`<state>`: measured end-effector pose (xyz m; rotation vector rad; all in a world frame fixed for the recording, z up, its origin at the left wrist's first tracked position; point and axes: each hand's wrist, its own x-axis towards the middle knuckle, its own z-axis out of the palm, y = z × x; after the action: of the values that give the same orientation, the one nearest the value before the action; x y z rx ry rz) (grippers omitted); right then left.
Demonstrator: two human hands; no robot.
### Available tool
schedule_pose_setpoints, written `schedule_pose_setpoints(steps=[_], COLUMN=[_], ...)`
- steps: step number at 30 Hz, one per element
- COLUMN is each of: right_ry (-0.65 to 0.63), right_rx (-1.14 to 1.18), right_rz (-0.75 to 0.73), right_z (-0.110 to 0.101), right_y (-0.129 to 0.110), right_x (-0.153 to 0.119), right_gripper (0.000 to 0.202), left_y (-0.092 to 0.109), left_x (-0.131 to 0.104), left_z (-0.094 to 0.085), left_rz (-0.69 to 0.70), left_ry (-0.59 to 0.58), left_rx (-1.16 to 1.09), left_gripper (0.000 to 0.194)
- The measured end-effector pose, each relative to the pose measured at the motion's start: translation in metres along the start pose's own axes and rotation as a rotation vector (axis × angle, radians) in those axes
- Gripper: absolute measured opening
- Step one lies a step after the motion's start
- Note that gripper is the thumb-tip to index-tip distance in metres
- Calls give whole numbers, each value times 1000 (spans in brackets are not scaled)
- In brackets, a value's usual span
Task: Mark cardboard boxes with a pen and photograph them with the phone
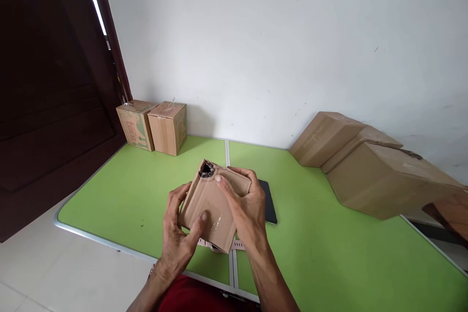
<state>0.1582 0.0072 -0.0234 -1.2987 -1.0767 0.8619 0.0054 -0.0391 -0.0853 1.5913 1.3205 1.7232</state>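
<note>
Between my two hands is a small brown cardboard box (215, 204), tilted above the table. One of its upper corners has a hole with dark, charred-looking edges. My left hand (179, 229) grips the lower left side, thumb flat on the face. My right hand (248, 200) wraps the right side, its thumb pressed near the hole. Below the box, partly hidden, lies a pale pink strap (238, 244) with slots, like a watch band. A flat dark device (269, 202) on the table is partly covered by my right hand.
The green folding table (109, 195) has a metal rim and a centre seam. Two cardboard cartons (167, 126) stand at the back left. Larger cartons (387, 170) sit at the right against the white wall (278, 48). A dark door (47, 83) is at the left.
</note>
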Motion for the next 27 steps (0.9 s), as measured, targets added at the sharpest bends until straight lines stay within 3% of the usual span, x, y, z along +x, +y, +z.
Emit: schedule_pose_setpoints(steps=[4, 8, 13, 20, 27], right_ry=[3, 41, 41, 96, 121], right_rx=[-67, -147, -212, -246, -261], right_rz=[31, 43, 26, -102, -178], right_z=[-13, -23, -20, -13, -6], right_y=[3, 0, -18, -15, -7], right_x=[-1, -4, -14, -25, -29], right_gripper=[62, 59, 53, 44, 42], left_y=[0, 7, 30, 45, 50], left_x=[-10, -12, 14, 47, 48], left_z=[0, 0, 0, 5, 3], left_rz=[131, 173, -47, -214, -290], left_ry=[-64, -90, -74, -149, -172], left_rx=[95, 119, 141, 285, 337], left_gripper=[56, 52, 22, 38, 25])
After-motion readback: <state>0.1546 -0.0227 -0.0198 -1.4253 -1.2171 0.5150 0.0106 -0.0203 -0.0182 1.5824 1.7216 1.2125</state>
